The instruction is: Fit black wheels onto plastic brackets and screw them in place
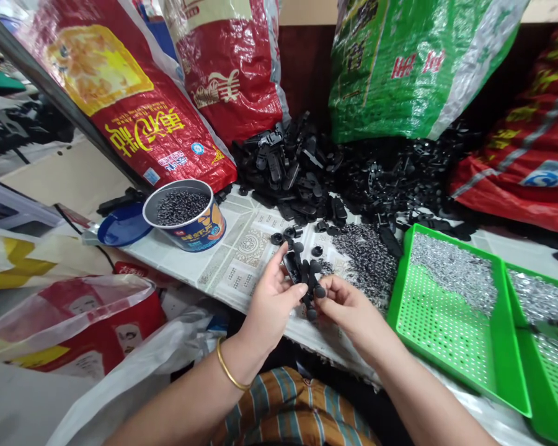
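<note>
Several black plastic parts (309,273), long pieces with round ends, are gripped in my left hand (275,300), between thumb and fingers over the table's front edge. My right hand (344,301) pinches a round black end (320,291) at the right side of this bunch. Just beyond my hands lie a few small black rings (317,251) and a heap of tiny dark pieces (369,257). Farther back spreads a big pile of black plastic parts (279,164). The inner fingers of both hands are partly hidden.
A blue tub (199,229) of small dark pieces stands at left beside a blue lid (123,224). Green perforated trays (511,347) with small shiny metal pieces lie at right. Large red sacks (246,68) and a green sack (400,68) line the back.
</note>
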Demonstrator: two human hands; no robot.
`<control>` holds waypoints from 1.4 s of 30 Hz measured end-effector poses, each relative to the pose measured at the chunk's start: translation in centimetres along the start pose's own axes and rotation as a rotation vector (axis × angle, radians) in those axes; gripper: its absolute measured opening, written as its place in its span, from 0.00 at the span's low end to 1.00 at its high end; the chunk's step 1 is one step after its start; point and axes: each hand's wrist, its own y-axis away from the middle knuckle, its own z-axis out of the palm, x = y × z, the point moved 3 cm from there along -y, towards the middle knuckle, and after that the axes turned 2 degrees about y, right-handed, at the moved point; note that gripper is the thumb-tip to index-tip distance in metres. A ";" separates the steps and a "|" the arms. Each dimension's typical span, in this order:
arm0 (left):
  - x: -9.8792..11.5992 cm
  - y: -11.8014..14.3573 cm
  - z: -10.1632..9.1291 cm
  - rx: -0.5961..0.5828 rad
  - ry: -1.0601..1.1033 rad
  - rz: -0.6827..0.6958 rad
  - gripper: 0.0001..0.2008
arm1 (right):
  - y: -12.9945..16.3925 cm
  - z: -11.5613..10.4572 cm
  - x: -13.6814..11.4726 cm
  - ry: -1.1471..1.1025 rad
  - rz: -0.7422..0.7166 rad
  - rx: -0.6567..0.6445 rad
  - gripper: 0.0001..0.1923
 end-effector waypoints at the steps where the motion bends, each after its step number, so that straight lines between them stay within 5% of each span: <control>1: 0.0 0.0 0.0 -0.003 -0.007 -0.005 0.38 | 0.0 -0.4 -0.4 0.063 -0.001 -0.016 0.11; 7: -0.3 0.1 -0.1 -0.048 -0.040 -0.059 0.37 | -0.7 -1.5 -2.8 0.317 -0.116 0.040 0.13; 15: -1.0 0.5 -0.1 -0.086 0.012 -0.228 0.35 | -1.9 -1.0 -1.0 0.218 -0.064 0.029 0.15; 22: -1.6 0.3 0.0 -0.084 -0.118 -0.161 0.31 | -2.0 -1.2 -0.9 0.243 0.042 0.024 0.15; 28: -1.4 0.1 -0.2 -0.132 -0.180 -0.096 0.29 | -2.3 -1.4 -1.3 0.324 -0.128 0.037 0.14; 33: -1.8 0.1 -0.4 -0.126 -0.119 -0.141 0.28 | -2.3 -0.5 -1.1 0.229 -0.106 -0.082 0.12; 42: -0.8 0.0 -0.5 -0.106 -0.091 -0.186 0.32 | -2.3 0.6 -0.8 0.218 -0.134 -0.042 0.13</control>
